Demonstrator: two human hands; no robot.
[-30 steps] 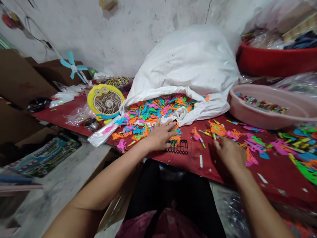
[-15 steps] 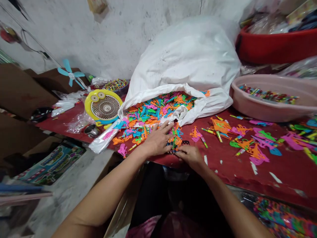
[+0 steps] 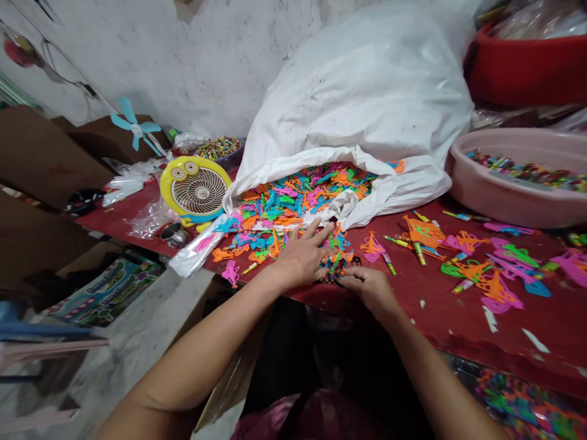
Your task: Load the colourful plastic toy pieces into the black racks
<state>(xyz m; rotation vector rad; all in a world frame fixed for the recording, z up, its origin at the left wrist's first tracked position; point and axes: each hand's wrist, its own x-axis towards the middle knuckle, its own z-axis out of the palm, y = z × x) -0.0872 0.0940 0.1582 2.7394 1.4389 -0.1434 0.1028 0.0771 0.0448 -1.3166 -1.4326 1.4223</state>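
My left hand (image 3: pixel 302 260) lies with fingers stretched and spread, its fingertips on small coloured plastic pieces at the table's front edge. Across from it my right hand (image 3: pixel 369 287) has thumb and fingers pressed together; what they grip, if anything, is hidden. Between the hands sits a small cluster of orange, green and blue plastic pieces (image 3: pixel 338 260) over a black, holed piece (image 3: pixel 355 264). Just behind, a large white sack (image 3: pixel 358 91) lies on its side, its mouth spilling many bright plastic toy pieces (image 3: pixel 293 198).
On the red table (image 3: pixel 431 318) stand a yellow owl-faced fan (image 3: pixel 202 192), a metal cup (image 3: pixel 173 234) and a pink basin (image 3: pixel 518 201) of small coloured tubes. Loose toys (image 3: pixel 477 269) are scattered at right. A red tub (image 3: pixel 527 70) is behind.
The view has shifted slightly, so the scene sits a little differently. My left hand stays spread; my right hand stays at the edge of the black piece.
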